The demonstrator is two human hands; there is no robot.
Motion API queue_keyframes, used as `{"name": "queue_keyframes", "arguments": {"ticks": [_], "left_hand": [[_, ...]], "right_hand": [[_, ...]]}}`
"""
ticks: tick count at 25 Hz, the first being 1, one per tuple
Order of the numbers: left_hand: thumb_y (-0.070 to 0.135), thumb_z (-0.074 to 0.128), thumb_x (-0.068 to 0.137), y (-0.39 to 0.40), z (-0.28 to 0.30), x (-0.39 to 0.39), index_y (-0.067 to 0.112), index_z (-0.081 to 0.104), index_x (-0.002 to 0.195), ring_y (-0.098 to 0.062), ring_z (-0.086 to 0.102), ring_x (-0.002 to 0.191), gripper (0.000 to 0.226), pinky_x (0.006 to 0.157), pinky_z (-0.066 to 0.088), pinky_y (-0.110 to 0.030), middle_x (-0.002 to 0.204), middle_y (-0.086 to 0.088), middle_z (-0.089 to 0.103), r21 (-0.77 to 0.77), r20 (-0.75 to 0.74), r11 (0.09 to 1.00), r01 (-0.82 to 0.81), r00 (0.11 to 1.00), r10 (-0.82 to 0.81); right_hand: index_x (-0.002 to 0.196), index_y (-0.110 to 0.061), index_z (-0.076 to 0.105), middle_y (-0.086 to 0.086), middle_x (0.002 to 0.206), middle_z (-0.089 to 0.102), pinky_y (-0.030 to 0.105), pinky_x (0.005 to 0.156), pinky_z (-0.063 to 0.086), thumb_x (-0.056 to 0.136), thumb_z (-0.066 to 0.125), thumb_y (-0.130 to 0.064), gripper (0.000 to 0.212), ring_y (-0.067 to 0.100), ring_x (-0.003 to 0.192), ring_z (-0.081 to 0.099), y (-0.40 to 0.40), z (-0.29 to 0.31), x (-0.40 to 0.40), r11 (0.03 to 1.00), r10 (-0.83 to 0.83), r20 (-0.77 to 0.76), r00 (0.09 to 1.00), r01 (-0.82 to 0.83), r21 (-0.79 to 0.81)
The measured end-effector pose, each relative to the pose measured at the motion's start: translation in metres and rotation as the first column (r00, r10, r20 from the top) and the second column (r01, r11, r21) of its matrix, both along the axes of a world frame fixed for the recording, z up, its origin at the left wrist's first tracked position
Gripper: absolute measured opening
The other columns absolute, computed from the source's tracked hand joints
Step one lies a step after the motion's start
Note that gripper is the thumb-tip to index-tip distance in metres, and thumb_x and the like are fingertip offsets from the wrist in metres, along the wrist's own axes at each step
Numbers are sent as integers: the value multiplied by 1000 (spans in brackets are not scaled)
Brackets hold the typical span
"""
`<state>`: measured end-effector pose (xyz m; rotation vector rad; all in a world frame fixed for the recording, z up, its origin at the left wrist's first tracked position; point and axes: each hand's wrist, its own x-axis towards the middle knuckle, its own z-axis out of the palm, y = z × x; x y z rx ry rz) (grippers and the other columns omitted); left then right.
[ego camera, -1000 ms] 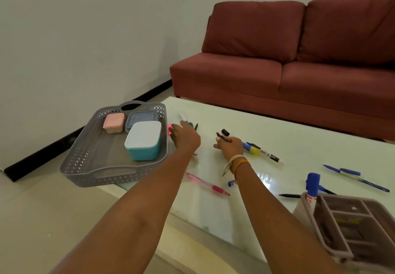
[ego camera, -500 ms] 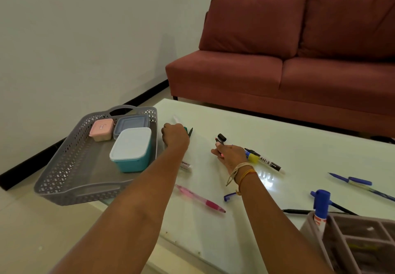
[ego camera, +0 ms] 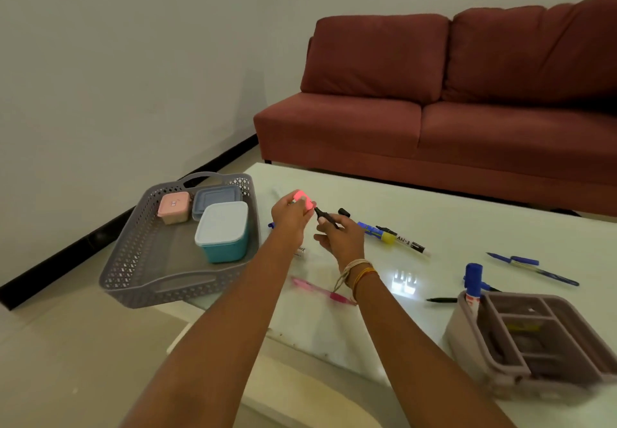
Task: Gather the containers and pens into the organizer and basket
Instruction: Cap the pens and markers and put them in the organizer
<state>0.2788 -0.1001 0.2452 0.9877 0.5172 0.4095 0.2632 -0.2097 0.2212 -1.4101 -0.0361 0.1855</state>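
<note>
- The left hand point(ego camera: 289, 217) is curled round a stubby pink highlighter point(ego camera: 303, 199), raised clear of the worktop point(ego camera: 467, 223); the right hand point(ego camera: 340, 237) pinches a slim black pen point(ego camera: 325, 217), its long axis running from 10 to 4 o'clock
- The organizer point(ego camera: 534, 344) sits at 4 o'clock from the hands, well apart, nearer the right hand; I judge the carry goes that way
- A blue-capped marker point(ego camera: 472, 284) stands upright in its near-left compartment
- The basket point(ego camera: 157, 260), grey perforated plastic, lies at 9 o'clock just beside the left hand, holding a teal tub point(ego camera: 222, 232), a flat blue-grey box point(ego camera: 217, 197) and a small pink box point(ego camera: 173, 207), all smooth and lidded
- Loose on the glossy pale top: a translucent pink pen point(ego camera: 320, 290), a yellow-banded marker point(ego camera: 390, 237), blue pens point(ego camera: 531, 265) at 3 o'clock
</note>
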Motion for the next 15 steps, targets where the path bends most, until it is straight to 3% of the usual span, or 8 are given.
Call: {"name": "queue_keyframes", "arguments": {"ticks": [3, 5, 8, 12, 15], "left_hand": [[7, 51, 97, -10, -4, -33, -6, 49, 131, -30, 64, 101, 36, 89, 53, -35, 123, -27, 60, -243, 65, 963, 113, 993, -100], [8, 49, 98, -13, -2, -52, -8, 48, 130, -31, 63, 103, 36, 94, 51, -37, 127, -28, 57, -317, 108, 938, 141, 988, -112], [7, 48, 98, -12, 4, -77, -7, 48, 126, -31, 62, 111, 31, 96, 50, -36, 129, -27, 56, -414, 178, 892, 180, 977, -115], [6, 41, 100, -13, 7, -101, -1, 54, 116, -34, 56, 119, 22, 104, 44, -39, 119, -25, 59, -316, 186, 914, 255, 961, -204], [8, 39, 101, -13, 7, -115, 6, 52, 126, -30, 64, 101, 29, 83, 53, -35, 118, -23, 61, -213, 161, 928, 305, 948, -275]], "right_hand": [[116, 6, 61, 18, 99, 66, 20, 65, 57, 95, 52, -4, 24, 28, 86, 67, 1, 5, -33, 989, 6, -23, 1000, -2, 150], [117, 6, 61, 20, 103, 67, 27, 74, 58, 96, 50, -3, 25, 29, 93, 66, 0, 8, -48, 984, -35, -30, 999, 40, 175], [112, 4, 63, 14, 89, 66, 32, 77, 58, 95, 51, -5, 22, 27, 85, 66, 0, 10, -71, 978, -86, -38, 996, 92, 185], [103, -4, 68, 18, 97, 70, 40, 81, 59, 92, 55, -7, 18, 32, 93, 69, 2, 16, -86, 993, -112, 73, 991, 114, -32], [110, -5, 69, 17, 103, 71, 46, 89, 56, 90, 58, -10, 23, 33, 97, 68, -2, 23, -95, 955, -101, 234, 967, 160, -248]]}}
